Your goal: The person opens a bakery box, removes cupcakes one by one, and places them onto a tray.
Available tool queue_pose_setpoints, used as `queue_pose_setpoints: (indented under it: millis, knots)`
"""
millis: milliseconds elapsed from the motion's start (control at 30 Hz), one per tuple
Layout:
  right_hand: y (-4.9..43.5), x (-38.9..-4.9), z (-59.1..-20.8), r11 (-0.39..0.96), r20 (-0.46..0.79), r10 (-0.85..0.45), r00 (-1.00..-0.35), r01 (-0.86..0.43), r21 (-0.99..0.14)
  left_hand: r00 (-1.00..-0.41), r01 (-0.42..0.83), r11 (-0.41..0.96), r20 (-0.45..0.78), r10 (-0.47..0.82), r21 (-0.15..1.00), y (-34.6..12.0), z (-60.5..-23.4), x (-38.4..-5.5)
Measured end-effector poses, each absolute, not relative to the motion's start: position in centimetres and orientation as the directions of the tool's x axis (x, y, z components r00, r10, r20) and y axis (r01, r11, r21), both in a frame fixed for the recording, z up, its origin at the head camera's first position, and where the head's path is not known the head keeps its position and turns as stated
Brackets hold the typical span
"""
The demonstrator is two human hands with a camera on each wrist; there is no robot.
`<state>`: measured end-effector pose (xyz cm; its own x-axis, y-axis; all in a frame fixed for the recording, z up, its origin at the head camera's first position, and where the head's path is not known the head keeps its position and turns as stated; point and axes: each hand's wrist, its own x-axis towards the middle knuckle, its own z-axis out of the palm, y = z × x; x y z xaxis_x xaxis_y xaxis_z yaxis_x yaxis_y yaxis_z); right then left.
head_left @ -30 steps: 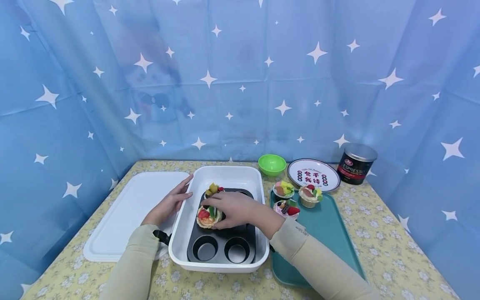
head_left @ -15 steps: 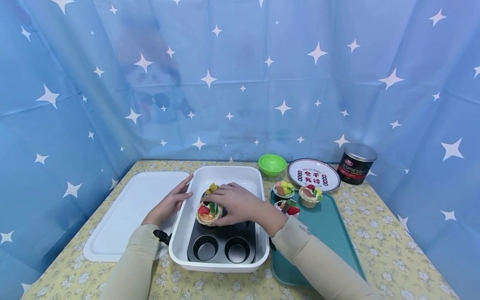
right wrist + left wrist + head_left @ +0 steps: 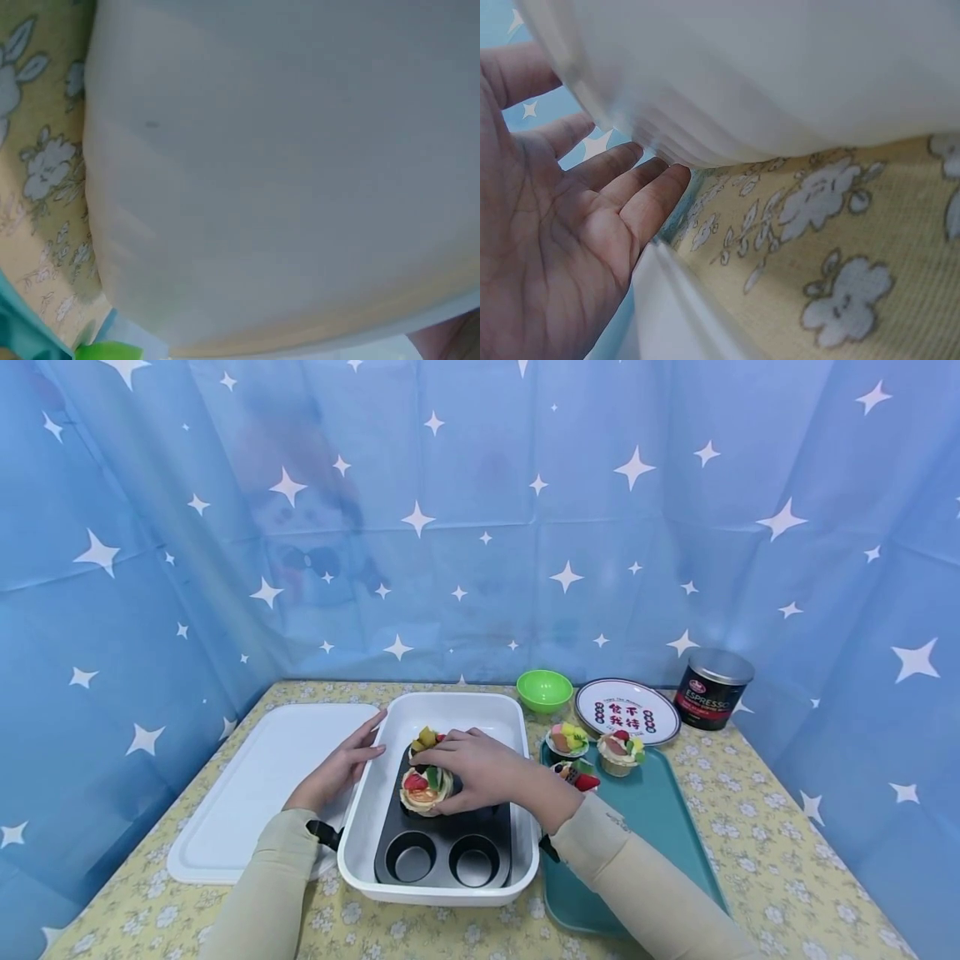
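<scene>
In the head view, my right hand (image 3: 482,771) grips a fruit-topped cupcake (image 3: 424,791), with red and orange fruit and a green leaf on cream. It is over the middle left of a dark muffin tin (image 3: 442,843), inside a white rectangular container (image 3: 438,896). Another cupcake (image 3: 426,737) with yellowish fruit sits just behind it, partly hidden by the fingers. My left hand (image 3: 341,768) rests against the container's left side; in the left wrist view, its extended fingers (image 3: 656,199) touch the outer wall. The right wrist view mostly shows the container's wall (image 3: 277,172).
A white lid (image 3: 255,785) lies at left. Right of the container, a teal tray (image 3: 645,827) bears several cupcakes (image 3: 619,753). Behind are a green bowl (image 3: 543,691), a lettered plate (image 3: 628,689) and an espresso tin (image 3: 712,689). Black handles (image 3: 324,833) jut from the container.
My right hand and the cupcake in it have shifted slightly, most recently to the right. The cupcake's topping has turned a little. My left hand has stayed in place.
</scene>
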<state>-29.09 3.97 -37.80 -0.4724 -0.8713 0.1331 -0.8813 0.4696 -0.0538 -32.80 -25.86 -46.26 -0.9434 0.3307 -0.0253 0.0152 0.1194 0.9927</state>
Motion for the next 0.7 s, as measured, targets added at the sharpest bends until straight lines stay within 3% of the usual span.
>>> queue_pose_setpoints:
  millis: [300,700]
  knots:
    - [4.5,-29.2,-38.0,0.472,0.135,-0.869,-0.475,-0.88,-0.058,-0.946,0.027,0.121,-0.013,0.323,0.992,-25.8,-46.1,-32.6]
    - [5.1,-29.2,-37.4,0.387,0.224,-0.893,-0.391,-0.92,-0.065,-0.946,0.031,0.122,-0.01,0.325,0.992,-25.9,-46.2,-32.6]
